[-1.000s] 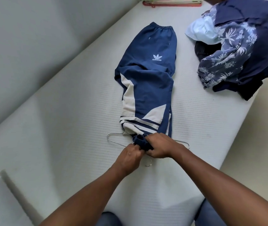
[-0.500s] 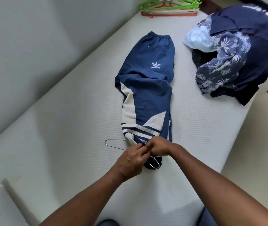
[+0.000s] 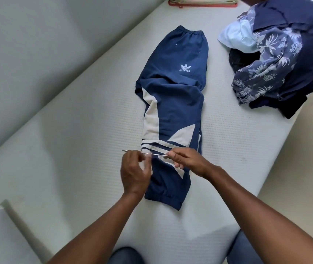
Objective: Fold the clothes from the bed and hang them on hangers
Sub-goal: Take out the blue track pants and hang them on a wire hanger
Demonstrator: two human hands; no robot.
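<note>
Navy track pants [image 3: 172, 96] with white panels and stripes lie lengthwise on the white mattress [image 3: 75, 130], waistband far, cuffs near me. A thin metal wire hanger [image 3: 155, 154] lies across the lower legs, and the cuff end shows on my side of it. My left hand [image 3: 134, 172] pinches the hanger's left part. My right hand [image 3: 186, 161] pinches its right part over the striped area. Most of the hanger is hidden by my hands and the cloth.
A heap of dark and floral blue clothes [image 3: 277, 60] sits at the far right of the bed. Coloured plastic hangers [image 3: 201, 1] are stacked at the far end. A grey wall [image 3: 28, 44] runs along the left. The floor [image 3: 304, 149] lies beyond the bed's right edge.
The pants' cuff end has come through the hanger toward me and now lies flat below my hands. My hands have spread apart along the wire.
</note>
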